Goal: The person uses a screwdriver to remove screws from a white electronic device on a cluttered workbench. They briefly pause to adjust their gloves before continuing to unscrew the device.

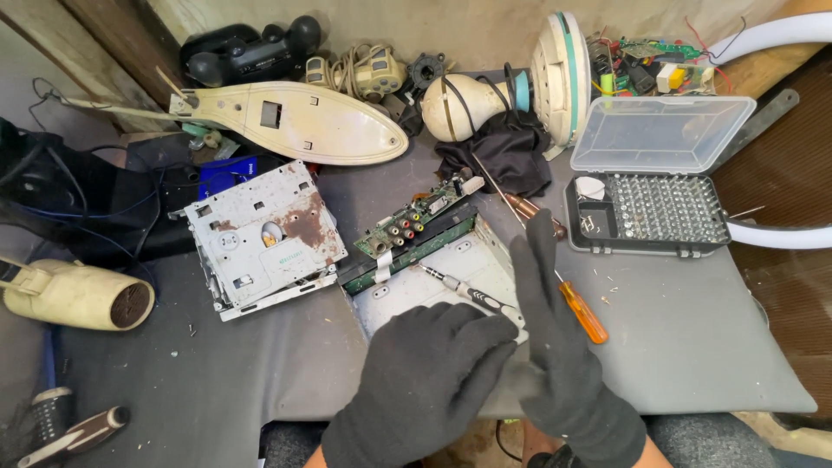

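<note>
- While the small precision screwdriver lies slanted across the grey metal chassis, its tip points up and away from the left hand toward the green circuit board; its handle end runs in between the two gloved hands, just above the left hand's knuckles.
- The left hand's grip is curled and pressed together close under the handle; whether it actually pinches the driver is hidden by the glove.
- The right hand stands edge-on just right of the handle, fingers straight and together, holding nothing that shows.
- A good move here, as I judge it, keeps the driver upright on the screw head and the chassis pinned flat, since a slanted tip is likely to slip on the sheet metal.
- Right of the right hand lies an orange-handled screwdriver; further right and up sits the open bit case.
- Left of the left hand's grip rests a rusty disc drive on the grey tabletop.
- Loose screws near the chassis could roll; they are too small to count.
</note>
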